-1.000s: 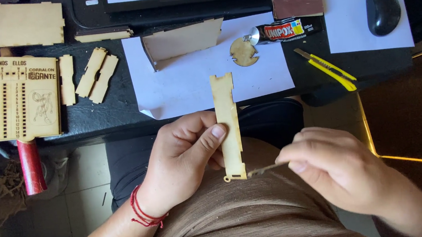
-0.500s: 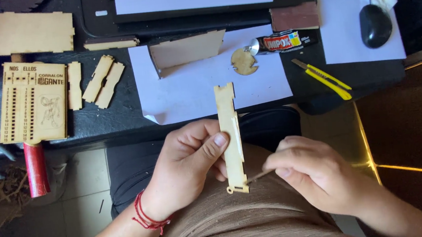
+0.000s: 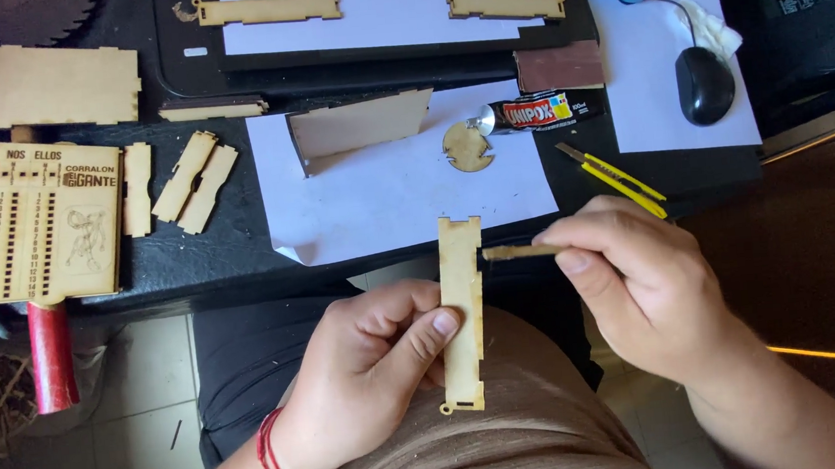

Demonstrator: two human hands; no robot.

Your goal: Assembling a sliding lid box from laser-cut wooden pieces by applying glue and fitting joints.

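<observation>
Upright, the wooden strip [image 3: 463, 312] sits pinched in the left hand [image 3: 373, 367]; the right hand [image 3: 630, 287] (closed on a thin stick [image 3: 518, 251]) touches its upper right edge.

Dark desk [image 3: 240, 253] bearing white paper [image 3: 405, 196], wooden pieces [image 3: 192, 169], mouse [image 3: 705, 85].

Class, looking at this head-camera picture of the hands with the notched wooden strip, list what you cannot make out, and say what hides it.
- Right hand, head view: the far end of its small stick is buried under the fingers.
- Left hand: its palm covers part of the notched wooden strip.
- Red cylinder: its top is hidden under the engraved board.
- Glue tube: its nozzle tip is too small to make out.
</observation>
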